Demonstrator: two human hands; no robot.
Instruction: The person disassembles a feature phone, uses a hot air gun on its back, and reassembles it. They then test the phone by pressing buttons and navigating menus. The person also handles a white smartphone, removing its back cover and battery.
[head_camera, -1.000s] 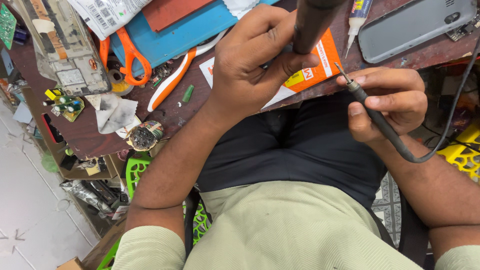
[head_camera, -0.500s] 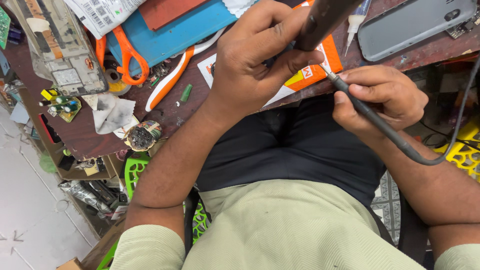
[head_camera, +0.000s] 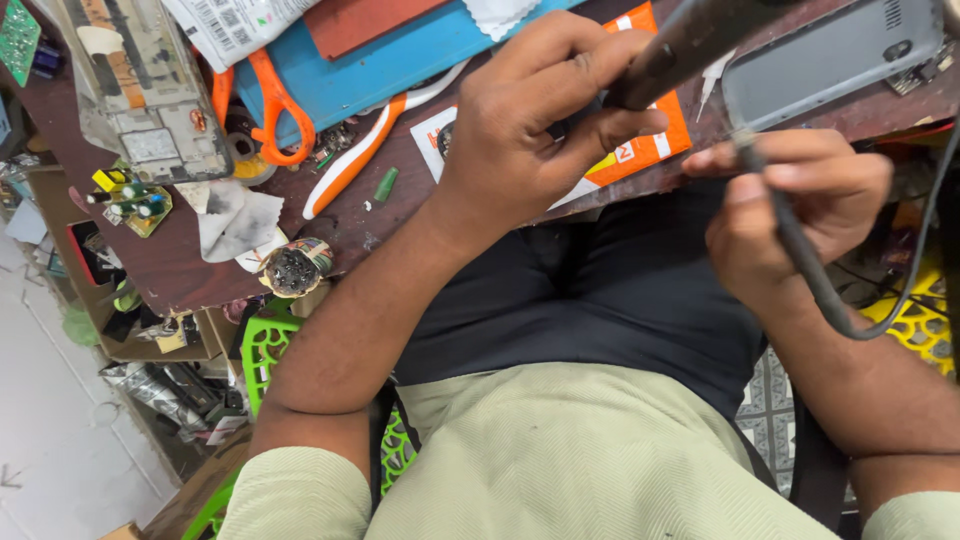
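Note:
My left hand (head_camera: 520, 130) is closed around a thick dark cylindrical tool handle (head_camera: 690, 45) that slants up to the right over the desk edge. My right hand (head_camera: 800, 210) pinches a thin dark probe with a black cable (head_camera: 815, 285) that loops away to the right. The probe's upper end reaches toward the tip of the thick handle, just above my right fingers. Both hands hover over the front edge of the brown desk (head_camera: 200, 270). An orange and white packet (head_camera: 645, 150) lies under them, partly hidden by my left hand.
A grey phone (head_camera: 830, 60) lies at the top right. Orange scissors (head_camera: 265, 100), an orange-white tweezer-like tool (head_camera: 355, 160), a blue board (head_camera: 400, 50), an opened phone frame (head_camera: 140, 80) and crumpled tissue (head_camera: 235, 220) crowd the desk's left. A green plastic chair (head_camera: 262, 345) is below.
My right hand has risen with the probe, bringing it nearer the thick handle. The handle in my left hand has tilted over to the right.

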